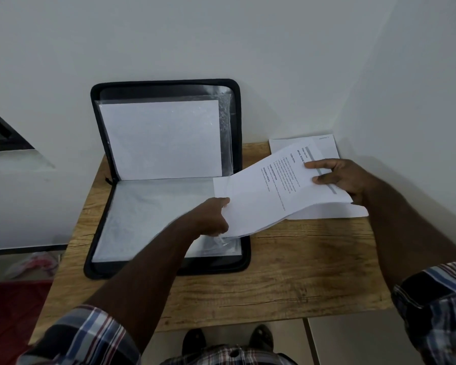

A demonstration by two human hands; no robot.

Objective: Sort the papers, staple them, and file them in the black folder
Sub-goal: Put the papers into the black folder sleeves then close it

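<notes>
The black folder (239,133) lies open on the wooden table (287,272), its upper half leaning on the wall with a white sheet in a clear sleeve. A printed set of papers (263,204) hangs in the air over the folder's right edge. My right hand (340,180) pinches its far end, thumb on top. My left hand (212,217) grips its near left corner, above the clear sleeve of the folder's lower half. More white papers (327,147) lie flat under it at the table's back right corner.
White walls close in behind and to the right of the table. A dark-framed ledge (3,135) juts out at the left. Red cloth (8,312) lies below the table's left side. My shoes (195,338) show under the front edge.
</notes>
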